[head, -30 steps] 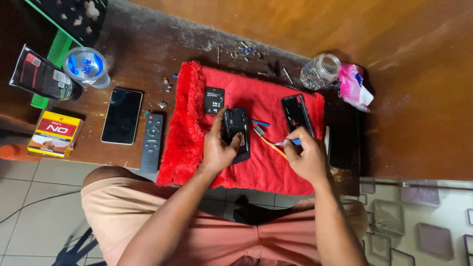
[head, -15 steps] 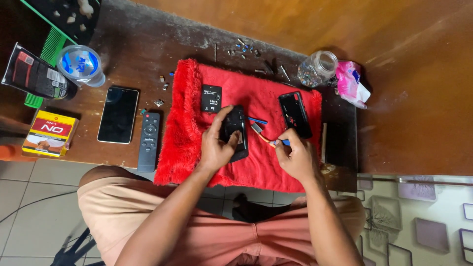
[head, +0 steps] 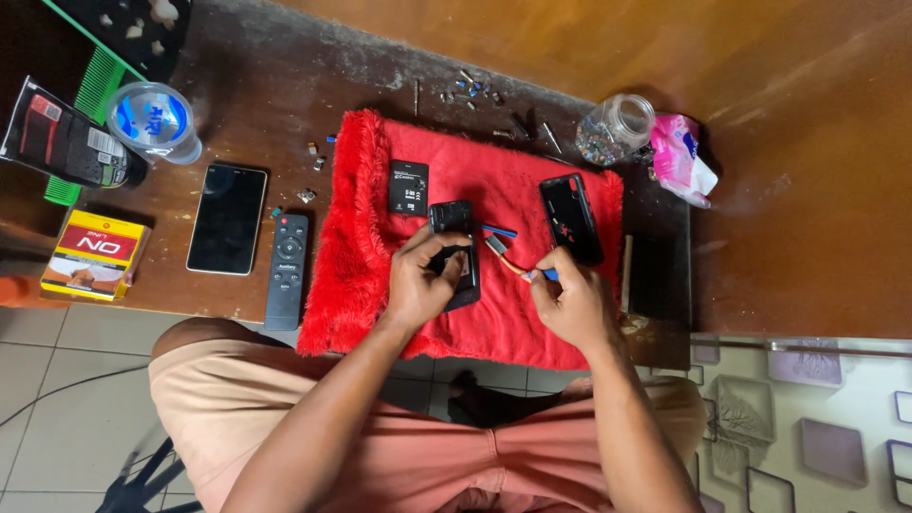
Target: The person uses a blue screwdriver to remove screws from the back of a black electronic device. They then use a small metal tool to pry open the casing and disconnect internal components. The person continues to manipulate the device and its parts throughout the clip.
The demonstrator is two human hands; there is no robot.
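left hand (head: 423,285) grip closed round the opened black phone (head: 454,249) mid red cloth (head: 513,313) | right hand (head: 570,302) pinching a small tool (head: 513,264), probably tweezers, tip at phone's 3 o'clock | battery (head: 408,187) at 11

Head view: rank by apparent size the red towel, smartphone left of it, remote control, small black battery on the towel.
1. red towel, by far the largest
2. smartphone
3. remote control: about as long as the smartphone but much narrower
4. black battery, smallest

All lie on the same table, so distance hardly skews this.
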